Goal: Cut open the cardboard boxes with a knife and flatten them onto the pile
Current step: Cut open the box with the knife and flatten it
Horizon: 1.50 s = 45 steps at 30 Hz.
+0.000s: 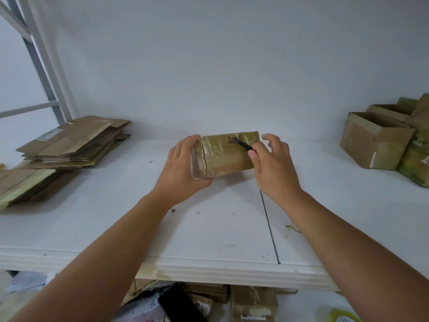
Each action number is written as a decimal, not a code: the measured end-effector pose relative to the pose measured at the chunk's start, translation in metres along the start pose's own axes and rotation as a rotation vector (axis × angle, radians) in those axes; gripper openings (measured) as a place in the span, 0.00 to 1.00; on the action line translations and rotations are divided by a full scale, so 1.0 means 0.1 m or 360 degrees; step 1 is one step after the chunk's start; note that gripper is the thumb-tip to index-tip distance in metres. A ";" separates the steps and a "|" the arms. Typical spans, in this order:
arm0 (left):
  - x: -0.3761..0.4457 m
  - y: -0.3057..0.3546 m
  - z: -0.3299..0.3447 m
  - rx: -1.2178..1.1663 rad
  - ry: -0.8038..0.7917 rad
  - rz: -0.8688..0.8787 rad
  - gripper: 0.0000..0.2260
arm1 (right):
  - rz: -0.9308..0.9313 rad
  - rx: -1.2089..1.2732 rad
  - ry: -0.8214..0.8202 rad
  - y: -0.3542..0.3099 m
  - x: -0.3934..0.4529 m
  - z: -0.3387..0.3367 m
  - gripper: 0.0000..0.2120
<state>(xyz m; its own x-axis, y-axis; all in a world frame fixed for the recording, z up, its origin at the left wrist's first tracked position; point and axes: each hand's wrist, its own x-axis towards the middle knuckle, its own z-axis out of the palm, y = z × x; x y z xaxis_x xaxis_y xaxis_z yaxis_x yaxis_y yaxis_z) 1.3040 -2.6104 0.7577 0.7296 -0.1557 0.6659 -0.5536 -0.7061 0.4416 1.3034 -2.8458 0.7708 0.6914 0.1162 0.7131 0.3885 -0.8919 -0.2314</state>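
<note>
The box (228, 154), wrapped in glossy tape, sits on the white tabletop (116, 224) near the back wall, roughly centred. The left hand (183, 168) curls round its left end, thumb along the near bottom corner; that end face is mostly hidden by the fingers. The right hand (272, 166) pinches the dark knife (243, 145) between thumb and a finger, other fingers spread loosely; the handle is hidden in the grip, and the blade tip blurs into a dark mark on the box top, so whether it has pierced the tape is unclear. The pile (69, 142) of flattened cardboard lies well to the left, its near part cut off by the frame edge. Open boxes (376, 140) stand far right, partly cropped. Bare tabletop lies between the box and both groups, and towards the near edge, where a seam (269, 226) runs front to back. Clutter under the tabletop is hard to make out.
</note>
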 end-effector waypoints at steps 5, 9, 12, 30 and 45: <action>0.00 0.03 0.00 0.0035 0.0107 0.0044 0.45 | -0.0454 -0.0191 0.0241 -0.12 -0.03 -0.03 0.08; 0.00 0.03 -0.01 0.0058 0.0155 0.0068 0.46 | -0.0525 -0.0242 0.0274 -0.16 -0.05 -0.02 0.08; 0.00 0.01 0.00 0.0052 0.0136 0.0085 0.46 | -0.0543 -0.0262 0.0341 -0.16 -0.04 -0.03 0.09; 0.00 -0.01 0.00 0.0044 0.0056 0.0069 0.45 | -0.0572 -0.0243 0.0388 -0.19 -0.03 -0.05 0.06; 0.01 0.03 -0.02 -0.0065 -0.0074 -0.0008 0.41 | -0.0631 -0.0410 0.0401 -0.24 -0.03 -0.04 0.08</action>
<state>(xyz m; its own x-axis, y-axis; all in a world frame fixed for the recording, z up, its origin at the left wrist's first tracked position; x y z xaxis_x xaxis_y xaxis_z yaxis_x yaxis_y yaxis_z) 1.3023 -2.6112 0.7610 0.7498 -0.1846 0.6354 -0.5650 -0.6784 0.4696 1.2894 -2.8262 0.7763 0.3420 0.3855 0.8570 0.4059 -0.8831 0.2353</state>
